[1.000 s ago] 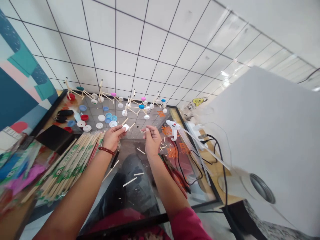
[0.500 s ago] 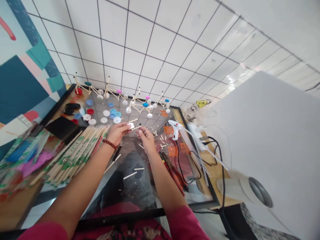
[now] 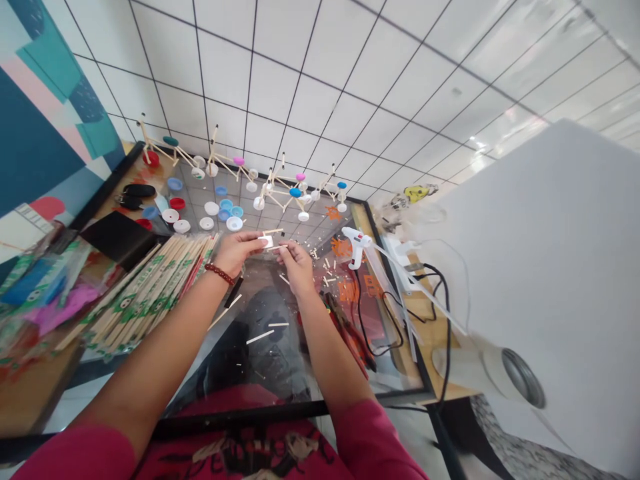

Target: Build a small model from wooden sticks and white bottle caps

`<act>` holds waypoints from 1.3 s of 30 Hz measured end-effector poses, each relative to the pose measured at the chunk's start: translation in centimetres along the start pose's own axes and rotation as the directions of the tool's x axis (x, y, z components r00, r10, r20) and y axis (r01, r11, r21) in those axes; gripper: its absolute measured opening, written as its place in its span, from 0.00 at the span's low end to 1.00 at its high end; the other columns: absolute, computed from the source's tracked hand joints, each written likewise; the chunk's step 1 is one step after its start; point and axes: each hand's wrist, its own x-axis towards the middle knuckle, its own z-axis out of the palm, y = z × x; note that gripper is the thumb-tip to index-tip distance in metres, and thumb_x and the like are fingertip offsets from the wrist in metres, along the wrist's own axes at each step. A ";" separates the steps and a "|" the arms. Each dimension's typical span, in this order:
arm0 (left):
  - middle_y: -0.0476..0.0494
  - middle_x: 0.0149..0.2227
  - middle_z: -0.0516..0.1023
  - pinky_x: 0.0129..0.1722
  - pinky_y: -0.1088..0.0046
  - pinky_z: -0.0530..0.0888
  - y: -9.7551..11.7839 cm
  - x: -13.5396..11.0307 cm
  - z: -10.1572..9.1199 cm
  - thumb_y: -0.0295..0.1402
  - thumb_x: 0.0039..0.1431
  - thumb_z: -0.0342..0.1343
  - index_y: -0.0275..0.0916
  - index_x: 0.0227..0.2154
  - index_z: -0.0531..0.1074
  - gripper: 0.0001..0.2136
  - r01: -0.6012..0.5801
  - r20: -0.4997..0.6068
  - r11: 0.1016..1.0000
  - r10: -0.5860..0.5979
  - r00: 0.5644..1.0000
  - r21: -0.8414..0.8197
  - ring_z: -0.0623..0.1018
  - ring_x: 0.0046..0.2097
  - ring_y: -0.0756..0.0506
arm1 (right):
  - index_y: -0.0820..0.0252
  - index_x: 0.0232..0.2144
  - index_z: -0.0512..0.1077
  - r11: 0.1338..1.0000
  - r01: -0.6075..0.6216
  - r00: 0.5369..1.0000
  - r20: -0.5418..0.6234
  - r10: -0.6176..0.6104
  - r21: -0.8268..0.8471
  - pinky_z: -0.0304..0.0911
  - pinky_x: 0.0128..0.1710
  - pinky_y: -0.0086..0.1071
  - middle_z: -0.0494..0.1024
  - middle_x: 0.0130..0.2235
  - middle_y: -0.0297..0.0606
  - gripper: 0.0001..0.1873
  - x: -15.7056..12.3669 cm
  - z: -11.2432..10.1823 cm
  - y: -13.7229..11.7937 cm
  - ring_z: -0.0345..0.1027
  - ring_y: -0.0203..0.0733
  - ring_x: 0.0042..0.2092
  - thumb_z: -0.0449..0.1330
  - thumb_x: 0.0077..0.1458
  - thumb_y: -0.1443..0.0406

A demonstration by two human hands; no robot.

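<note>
My left hand [image 3: 238, 253], with a beaded bracelet at its wrist, pinches a small white cap-like piece [image 3: 268, 241] above the glass table. A short wooden stick [image 3: 273, 231] juts from beside that white piece. Close on its right, my right hand [image 3: 300, 269] has thumb and fingers closed on another thin wooden stick [image 3: 277, 248], whose left end reaches the white piece. Whether the stick is joined to it, I cannot tell. Cut stick pieces [image 3: 260, 337] lie on the glass below the hands.
Stick-and-cap models [image 3: 285, 193] line the back edge, with loose bottle caps [image 3: 225, 207] before them. Paper-wrapped chopsticks [image 3: 145, 293] lie left, beside a black box [image 3: 120, 257]. A white glue gun [image 3: 356, 245], its cord and red-handled pliers [image 3: 353, 343] are at right.
The view has tilted and shifted slightly. My hands stay close together; the white piece is turned a little, and the right hand's stick now lies more level against it.
</note>
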 end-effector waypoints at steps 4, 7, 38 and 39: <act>0.42 0.27 0.84 0.39 0.67 0.76 -0.3 0.1 0.0 0.34 0.19 0.82 0.34 0.26 0.84 0.23 0.007 0.000 1.000 -0.007 1.000 -0.006 0.79 0.30 0.47 | 0.57 0.34 0.74 1.000 0.001 1.000 -0.011 -0.001 -0.025 0.68 0.36 0.33 0.82 0.30 0.35 0.14 0.0 0.0 0.1 0.71 0.39 0.31 0.66 0.51 0.54; 0.42 0.28 0.84 0.39 0.67 0.76 -0.4 0.1 0.0 0.35 0.19 0.82 0.34 0.26 0.84 0.23 0.010 0.000 1.000 -0.010 1.000 -0.008 0.80 0.30 0.46 | 0.56 0.33 0.74 0.999 0.000 1.000 -0.016 0.000 -0.034 0.69 0.37 0.33 0.82 0.30 0.34 0.13 -0.1 0.0 0.2 0.71 0.39 0.31 0.66 0.52 0.54; 0.40 0.28 0.85 0.38 0.67 0.76 -0.3 0.1 -0.1 0.37 0.20 0.82 0.34 0.26 0.84 0.24 0.004 0.007 0.999 -0.004 1.000 0.034 0.80 0.30 0.46 | 0.55 0.32 0.73 1.000 0.020 1.000 -0.003 -0.020 -0.023 0.69 0.35 0.32 0.82 0.29 0.33 0.15 0.0 -0.3 0.8 0.73 0.40 0.31 0.65 0.54 0.51; 0.40 0.29 0.85 0.38 0.67 0.76 -0.3 0.0 -0.1 0.37 0.20 0.82 0.34 0.26 0.84 0.24 0.004 0.009 0.999 -0.004 1.000 0.035 0.80 0.30 0.47 | 0.55 0.32 0.73 1.000 0.018 1.000 -0.003 -0.018 -0.022 0.69 0.34 0.32 0.82 0.28 0.32 0.15 0.0 -0.3 0.8 0.73 0.40 0.31 0.65 0.54 0.51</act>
